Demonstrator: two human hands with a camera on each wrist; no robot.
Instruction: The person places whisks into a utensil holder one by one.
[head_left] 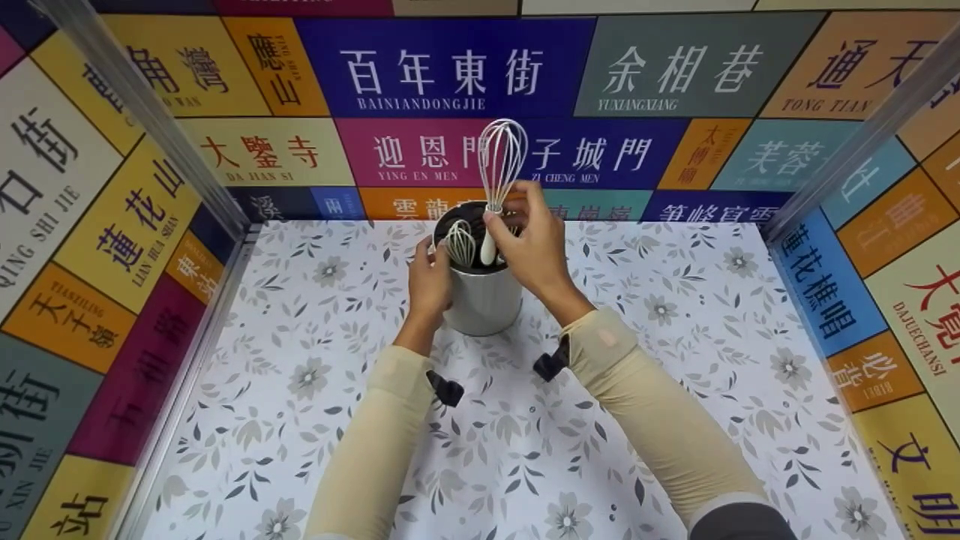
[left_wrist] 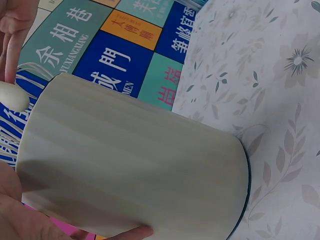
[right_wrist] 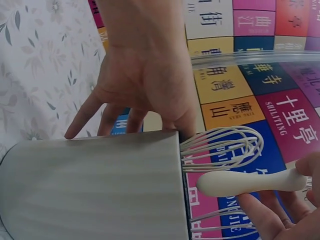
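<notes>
A light grey cylindrical utensil holder (head_left: 484,300) stands upright on the table. My left hand (head_left: 430,285) grips its left side near the rim, with several fingers spread along the wall in the right wrist view. Above the opening, my right hand (head_left: 536,244) pinches a whisk (head_left: 502,161) where wires meet handle. Its wire loops point up and its pale handle (right_wrist: 250,182) points down toward the holder. A smaller whisk head (head_left: 459,244) sticks out of the holder on the left. More whisk wires (right_wrist: 225,222) show at the rim in the right wrist view.
The table (head_left: 322,442) is covered with a white cloth of grey leaves and flowers. Panels (head_left: 457,64) with coloured blocks and lettering stand behind and at both sides, with clear strips (head_left: 172,127) at the corners.
</notes>
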